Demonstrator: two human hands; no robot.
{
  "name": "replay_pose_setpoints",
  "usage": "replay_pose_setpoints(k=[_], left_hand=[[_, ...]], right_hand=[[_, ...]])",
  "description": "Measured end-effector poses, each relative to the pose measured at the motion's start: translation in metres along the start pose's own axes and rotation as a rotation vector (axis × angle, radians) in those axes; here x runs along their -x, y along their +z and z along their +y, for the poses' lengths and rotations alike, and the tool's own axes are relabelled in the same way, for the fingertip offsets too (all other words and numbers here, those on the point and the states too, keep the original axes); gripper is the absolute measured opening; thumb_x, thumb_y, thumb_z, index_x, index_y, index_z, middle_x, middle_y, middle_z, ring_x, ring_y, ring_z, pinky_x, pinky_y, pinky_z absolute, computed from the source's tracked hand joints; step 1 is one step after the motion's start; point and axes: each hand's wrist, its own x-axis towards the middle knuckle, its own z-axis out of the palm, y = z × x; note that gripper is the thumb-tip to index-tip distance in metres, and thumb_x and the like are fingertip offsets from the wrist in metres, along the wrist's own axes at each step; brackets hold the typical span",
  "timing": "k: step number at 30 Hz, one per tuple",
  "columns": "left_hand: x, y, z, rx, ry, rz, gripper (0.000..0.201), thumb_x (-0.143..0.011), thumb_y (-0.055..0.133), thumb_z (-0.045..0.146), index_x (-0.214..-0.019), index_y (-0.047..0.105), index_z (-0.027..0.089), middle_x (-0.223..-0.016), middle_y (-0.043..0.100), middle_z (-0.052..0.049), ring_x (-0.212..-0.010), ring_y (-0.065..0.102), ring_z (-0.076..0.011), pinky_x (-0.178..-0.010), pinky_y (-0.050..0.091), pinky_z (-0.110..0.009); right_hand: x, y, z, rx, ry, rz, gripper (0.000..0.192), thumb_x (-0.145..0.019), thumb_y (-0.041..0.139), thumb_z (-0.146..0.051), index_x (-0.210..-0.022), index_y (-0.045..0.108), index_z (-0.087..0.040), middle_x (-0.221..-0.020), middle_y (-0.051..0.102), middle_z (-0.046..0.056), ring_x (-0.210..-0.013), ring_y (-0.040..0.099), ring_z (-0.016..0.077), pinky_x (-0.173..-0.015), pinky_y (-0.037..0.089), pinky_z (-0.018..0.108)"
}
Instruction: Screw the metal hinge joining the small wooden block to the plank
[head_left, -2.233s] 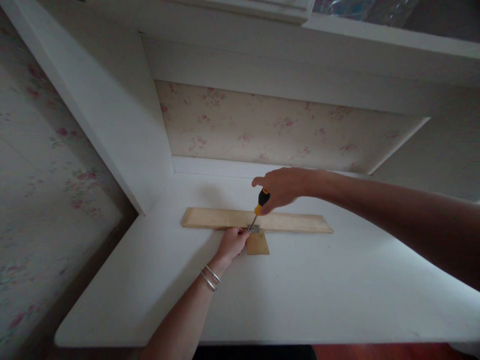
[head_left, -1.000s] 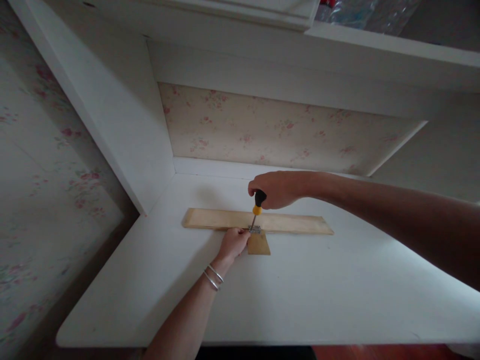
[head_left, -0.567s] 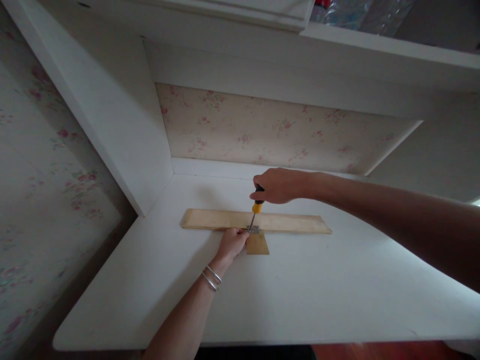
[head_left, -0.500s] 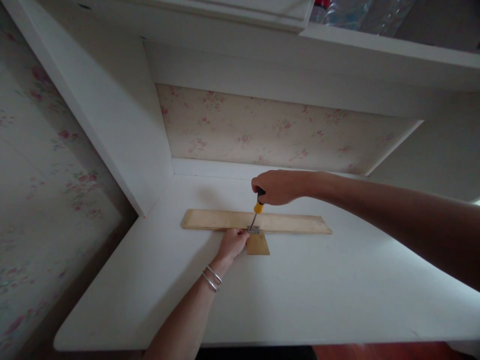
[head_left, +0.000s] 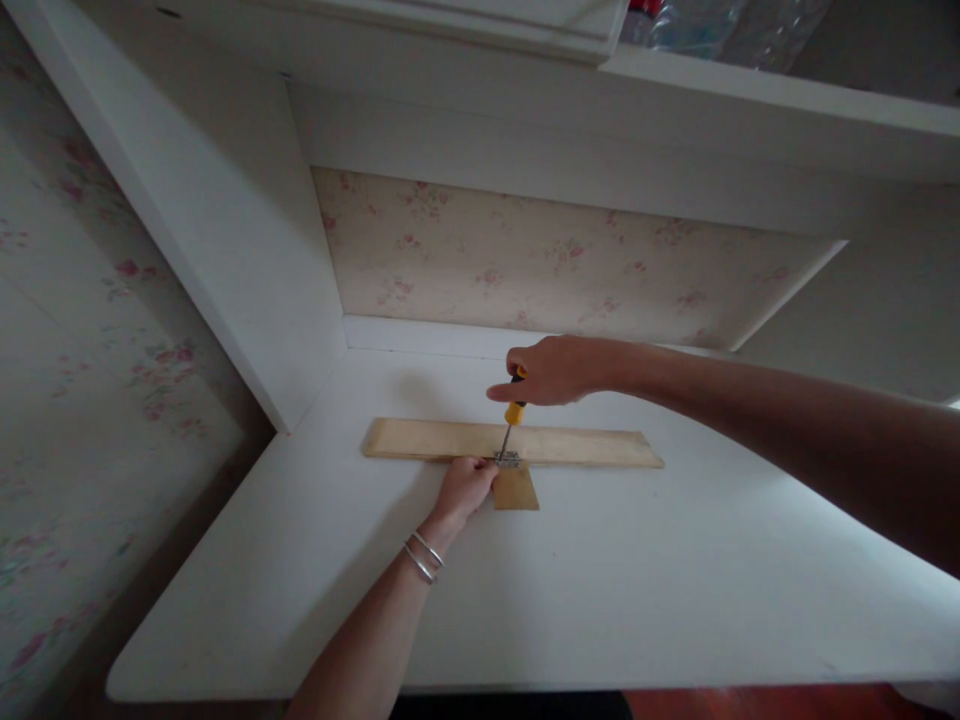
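My right hand [head_left: 551, 370] grips the handle of a yellow-and-black screwdriver [head_left: 514, 412], its thumb stretched out to the left. The tool slants down so that its tip meets a metal hinge [head_left: 507, 458]. That hinge lies across the joint between a long wooden board [head_left: 592, 446] and a small wooden piece [head_left: 516, 488] in front of it. Close to the hinge's left end, my left hand [head_left: 465, 487] has its fingers pinched together at the edge of the wood. What those fingertips hold, if anything, is hidden.
The wood rests on a white desk [head_left: 637, 590]. A white side panel [head_left: 225, 220] rises at the left, and a shelf [head_left: 750, 85] with clear plastic bottles [head_left: 697, 25] hangs overhead. Floral wallpaper [head_left: 487, 255] covers the back wall.
My right hand has turned slightly on the screwdriver handle, and its thumb now points out to the left. My left hand, the board and the hinge have stayed in place.
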Motion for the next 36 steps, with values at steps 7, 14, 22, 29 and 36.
replay_pose_setpoints(k=[7, 14, 22, 29, 36], left_hand=[[0.0011, -0.0008, 0.0036, -0.023, -0.016, -0.002, 0.024, -0.081, 0.052, 0.030, -0.065, 0.062, 0.014, -0.042, 0.043, 0.006, -0.033, 0.037, -0.0081, -0.035, 0.021, -0.021], [-0.0007, 0.0005, 0.0002, -0.001, 0.009, 0.000, 0.024, -0.080, 0.053, 0.029, -0.062, 0.060, 0.015, -0.041, 0.041, 0.006, -0.034, 0.038, -0.0081, -0.035, 0.021, -0.020], [-0.0014, 0.0006, -0.0016, 0.009, 0.007, -0.007, 0.023, -0.080, 0.052, 0.031, -0.065, 0.059, 0.015, -0.042, 0.039, 0.006, -0.035, 0.038, -0.0090, -0.035, 0.023, -0.021], [-0.0015, -0.0001, -0.0019, 0.002, 0.005, -0.009, 0.024, -0.081, 0.053, 0.032, -0.066, 0.060, 0.015, -0.042, 0.040, 0.006, -0.035, 0.037, -0.0085, -0.035, 0.022, -0.021], [-0.0017, 0.0001, -0.0035, 0.021, 0.010, -0.009, 0.025, -0.081, 0.054, 0.032, -0.065, 0.060, 0.015, -0.042, 0.041, 0.006, -0.034, 0.036, -0.0074, -0.035, 0.020, -0.020]], right_hand=[[-0.0002, 0.0000, 0.0007, -0.065, -0.125, 0.004, 0.055, -0.071, 0.064, -0.045, -0.119, 0.053, -0.019, -0.093, 0.069, 0.009, -0.068, 0.064, 0.0206, -0.056, 0.039, 0.028], [-0.0033, 0.0026, 0.0022, -0.012, -0.062, -0.017, 0.040, -0.079, 0.054, -0.042, -0.108, 0.060, -0.015, -0.081, 0.070, 0.010, -0.069, 0.064, 0.0219, -0.058, 0.039, 0.029], [-0.0015, -0.0003, 0.0032, 0.011, 0.009, -0.020, 0.042, -0.085, 0.045, -0.049, -0.103, 0.062, -0.015, -0.066, 0.066, 0.008, -0.061, 0.062, 0.0226, -0.055, 0.038, 0.031], [-0.0054, 0.0026, 0.0033, -0.016, -0.072, 0.060, 0.051, -0.083, 0.048, -0.056, -0.113, 0.060, -0.016, -0.097, 0.067, 0.015, -0.078, 0.063, 0.0265, -0.064, 0.042, 0.034], [-0.0045, 0.0052, 0.0025, -0.023, -0.178, 0.016, 0.050, -0.077, 0.060, -0.032, -0.125, 0.053, -0.017, -0.119, 0.059, 0.015, -0.093, 0.061, 0.0252, -0.068, 0.043, 0.030]])
